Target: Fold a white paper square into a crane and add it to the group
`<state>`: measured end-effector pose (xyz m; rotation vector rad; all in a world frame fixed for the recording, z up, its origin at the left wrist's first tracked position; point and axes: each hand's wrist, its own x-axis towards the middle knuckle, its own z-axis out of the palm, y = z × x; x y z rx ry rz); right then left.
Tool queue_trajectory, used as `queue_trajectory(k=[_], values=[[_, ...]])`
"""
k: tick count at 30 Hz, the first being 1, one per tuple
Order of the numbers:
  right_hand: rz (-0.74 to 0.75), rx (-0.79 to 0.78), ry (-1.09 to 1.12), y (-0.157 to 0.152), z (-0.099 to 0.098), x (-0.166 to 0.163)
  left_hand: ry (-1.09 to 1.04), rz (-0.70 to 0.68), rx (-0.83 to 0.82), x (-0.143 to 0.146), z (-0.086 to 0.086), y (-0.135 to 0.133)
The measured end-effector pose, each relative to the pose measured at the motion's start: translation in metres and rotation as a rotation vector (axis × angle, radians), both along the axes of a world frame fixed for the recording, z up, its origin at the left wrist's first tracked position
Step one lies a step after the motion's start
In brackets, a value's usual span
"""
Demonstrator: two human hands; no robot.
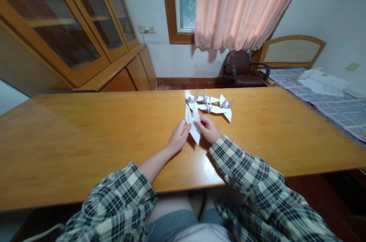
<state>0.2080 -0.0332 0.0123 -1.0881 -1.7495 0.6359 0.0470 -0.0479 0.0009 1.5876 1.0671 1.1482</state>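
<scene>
Between both hands is a piece of folded white paper [195, 133], with two narrow points upward and a wider pointed part hanging down. My left hand [180, 135] pinches its left edge, thumb on the front face. On the right edge, my right hand [209, 129] grips the same paper with thumb and curled fingers. Just beyond it, several white origami cranes [210, 107] sit grouped on the wooden table [114, 135]. The held paper overlaps the nearest crane in view, so whether they touch I cannot tell.
A glass-door cabinet [85, 24] stands at the left beyond the table. Behind the far edge is a dark red armchair [239, 66]. To the right, a bed [320, 93] with a checked cover carries white sheets [323, 83]. A pink curtain [240, 9] hangs by the window.
</scene>
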Motion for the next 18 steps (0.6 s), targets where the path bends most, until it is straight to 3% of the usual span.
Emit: queue_trajectory(k=[7, 12, 18], values=[[0.186, -0.091, 0.077, -0.0024, -0.0007, -0.0025, 0.092, 0.002, 0.050, 0.0012, 0.0065, -0.0070], [0.189, -0.070, 0.102, -0.0058, 0.0025, -0.0027, 0.067, -0.036, 0.054, 0.0026, 0.0074, -0.0087], [0.182, -0.213, 0.199, -0.0068, 0.0016, 0.0008, -0.001, -0.079, 0.017, 0.0006, 0.0051, -0.0041]])
